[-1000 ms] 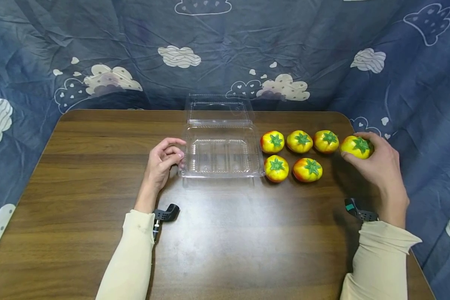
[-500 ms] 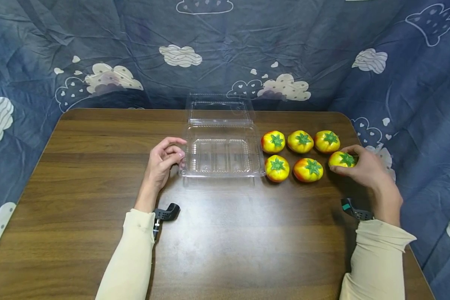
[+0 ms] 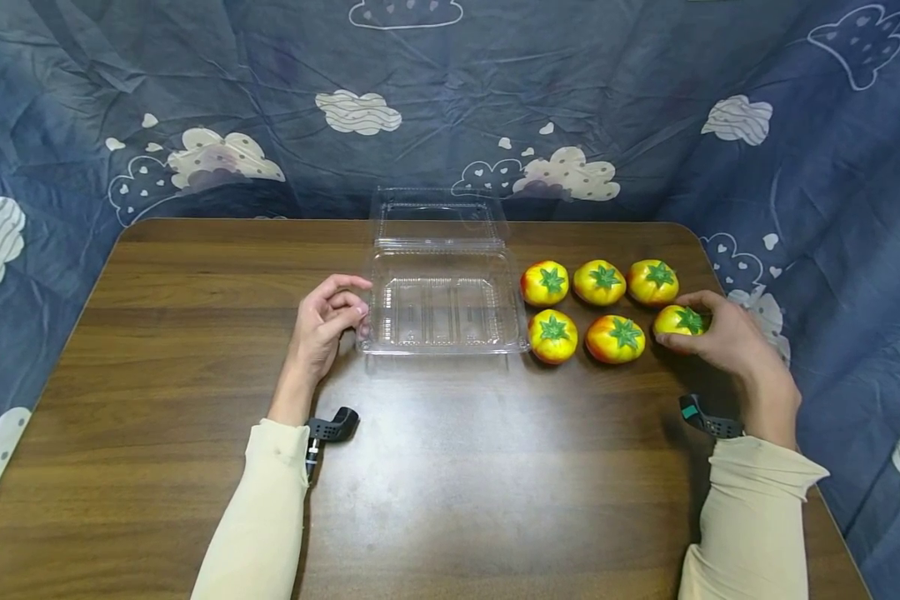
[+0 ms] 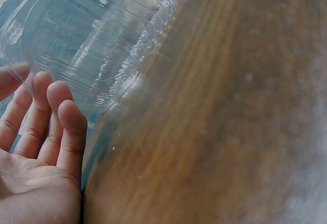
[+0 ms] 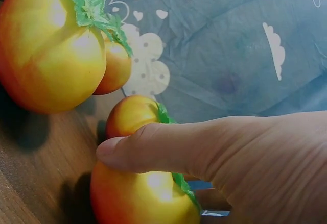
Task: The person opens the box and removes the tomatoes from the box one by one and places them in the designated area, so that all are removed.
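Observation:
In the head view my right hand grips a toy tomato, yellow-red with a green leafy top, at the right end of the front row. Its thumb lies across a tomato in the right wrist view; the other fingers are mostly hidden. Several similar tomatoes lie in two rows to the left. A clear plastic clamshell container stands with its lid raised at the back. My left hand rests at its left edge, fingers loosely bent in the left wrist view.
The brown wooden table bears everything. A dark blue cloth with cloud prints hangs behind and to the sides. The nearest tomatoes sit close against the container's right side.
The right hand has moved left and slightly toward me, bringing its tomato in to the right end of the front row. The left hand and container have stayed put.

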Available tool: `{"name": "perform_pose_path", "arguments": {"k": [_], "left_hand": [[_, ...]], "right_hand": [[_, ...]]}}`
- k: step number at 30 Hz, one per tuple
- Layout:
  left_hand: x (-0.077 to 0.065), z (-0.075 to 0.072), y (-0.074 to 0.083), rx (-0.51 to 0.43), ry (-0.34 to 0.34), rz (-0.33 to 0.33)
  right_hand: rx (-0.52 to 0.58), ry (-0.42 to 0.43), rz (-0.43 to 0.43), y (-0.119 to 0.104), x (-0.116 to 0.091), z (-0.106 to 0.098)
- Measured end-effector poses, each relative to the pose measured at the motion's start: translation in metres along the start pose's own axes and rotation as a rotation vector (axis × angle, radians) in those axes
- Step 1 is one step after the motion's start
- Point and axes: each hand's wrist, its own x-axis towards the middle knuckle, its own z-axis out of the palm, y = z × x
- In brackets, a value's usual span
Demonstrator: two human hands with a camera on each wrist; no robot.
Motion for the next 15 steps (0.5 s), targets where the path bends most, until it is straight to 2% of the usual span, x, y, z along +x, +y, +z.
{"name": "perform_pose_path", "arguments": {"k": [7,15], "left_hand": [[-0.0007,-0.0001,0.0,-0.009,0.007,-0.006],[-0.0003,-0.0002,-0.0006,-0.012,0.003,-0.004]], "right_hand": [[0.01,-0.005,0.006,-0.0005,-0.0007,-0.0014],[0.015,0.03,0.008,-0.0022,-0.0039,-0.0039]]}}
